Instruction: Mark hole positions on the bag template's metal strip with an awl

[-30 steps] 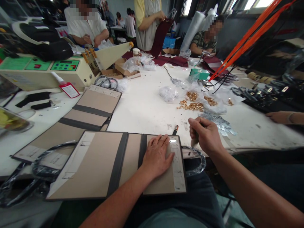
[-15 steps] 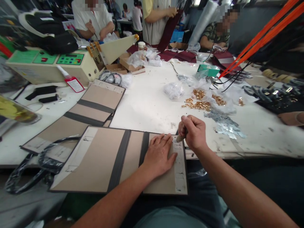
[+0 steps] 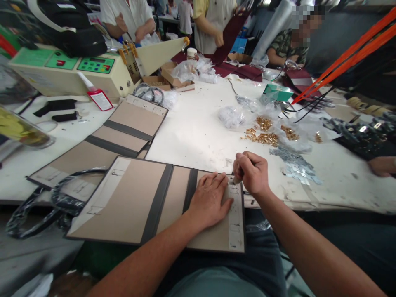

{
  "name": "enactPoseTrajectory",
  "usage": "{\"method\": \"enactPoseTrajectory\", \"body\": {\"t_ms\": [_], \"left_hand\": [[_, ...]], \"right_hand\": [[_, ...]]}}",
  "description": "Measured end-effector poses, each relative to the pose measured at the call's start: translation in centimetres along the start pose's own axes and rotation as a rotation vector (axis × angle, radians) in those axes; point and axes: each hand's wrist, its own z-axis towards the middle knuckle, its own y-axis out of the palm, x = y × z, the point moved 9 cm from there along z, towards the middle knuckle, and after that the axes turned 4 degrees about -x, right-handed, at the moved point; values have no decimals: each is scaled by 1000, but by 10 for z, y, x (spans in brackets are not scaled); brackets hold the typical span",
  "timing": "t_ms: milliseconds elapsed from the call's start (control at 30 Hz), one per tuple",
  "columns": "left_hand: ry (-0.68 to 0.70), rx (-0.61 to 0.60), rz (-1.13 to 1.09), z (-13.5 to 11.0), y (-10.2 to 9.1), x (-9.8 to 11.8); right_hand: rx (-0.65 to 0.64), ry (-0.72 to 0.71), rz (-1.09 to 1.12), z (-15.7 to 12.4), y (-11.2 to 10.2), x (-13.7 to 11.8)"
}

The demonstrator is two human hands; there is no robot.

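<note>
The left hand (image 3: 210,200) lies flat, palm down, thumb spread, its forearm (image 3: 154,247) slanting inward; the right hand (image 3: 253,171) is curled into a fist just beside its fingertips (image 3: 223,176).

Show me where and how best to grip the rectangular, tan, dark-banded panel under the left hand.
Probably pinch the tan panel by its thin near edge, clear of the bare left hand, coming from the wearer's side, from above and below: it lies flat but juts past the front edge of the white tabletop, so its underside should be reachable there.

Workshop: control-panel machine (image 3: 71,74), loose metal fittings (image 3: 266,138), co-workers at tables.
</note>
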Motion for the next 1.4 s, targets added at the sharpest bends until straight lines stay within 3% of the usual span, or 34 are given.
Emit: {"method": "enactPoseTrajectory", "body": {"t_ms": [167, 300, 367, 600, 800, 1000, 1133, 1233, 1400], "left_hand": [[-7, -2, -13, 0, 0, 0], [-15, 2, -28, -1, -2, -1], [-11, 2, -29, -1, -2, 0], [-12, -7, -38, -2, -2, 0], [7, 9, -5, -2, -1, 3], [33, 9, 8, 2, -1, 3], [72, 27, 4, -17, -12, 12], [167, -66, 29, -47, -7, 32], [203, -350, 151, -78, 30, 41]], "right_hand": [[-68, -39, 37, 6, 20, -18], [-145, 41, -185, 6, 31, -14], [-142, 46, -230, 5, 27, -12], [-88, 10, 73, -2, 16, 0], [-25, -32, 68, -4, 4, 2], [-42, -21, -17, -3, 6, 2], [-21, -22, -24, -3, 3, -1], [9, -21, -18, -2, 1, -2], [5, -12, -48, -3, -1, -11]]}}
